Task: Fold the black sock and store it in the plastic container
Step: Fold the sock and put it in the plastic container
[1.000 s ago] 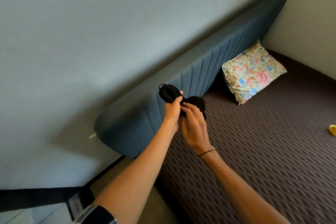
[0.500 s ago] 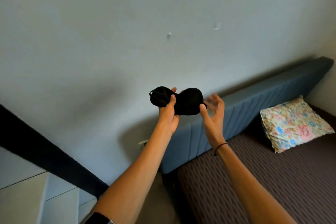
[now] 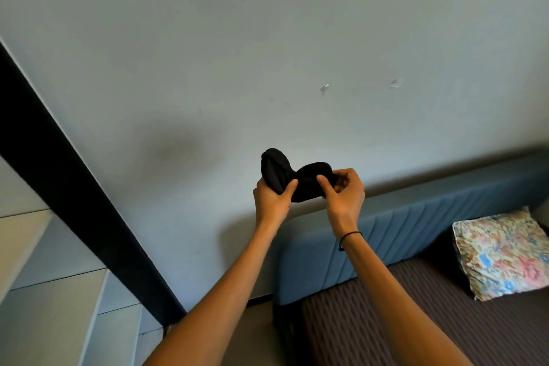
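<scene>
- Pinching black sock (image 3: 292,180) with left hand (image 3: 271,202) and right hand (image 3: 344,196), fingers clamped on it.
- Folding evenly, keeping grip firm; container not visible.

I see both bare arms stretched forward and up, hands close together. My left hand (image 3: 271,199) clamps the black sock (image 3: 292,177) with thumb across; my right hand (image 3: 344,193) pinches its other end, wrist banded.

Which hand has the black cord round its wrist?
The right hand, pinching the right end of the black sock. A thin black cord circles its wrist; the left hand, gripping the sock's middle, has a bare wrist.
</scene>
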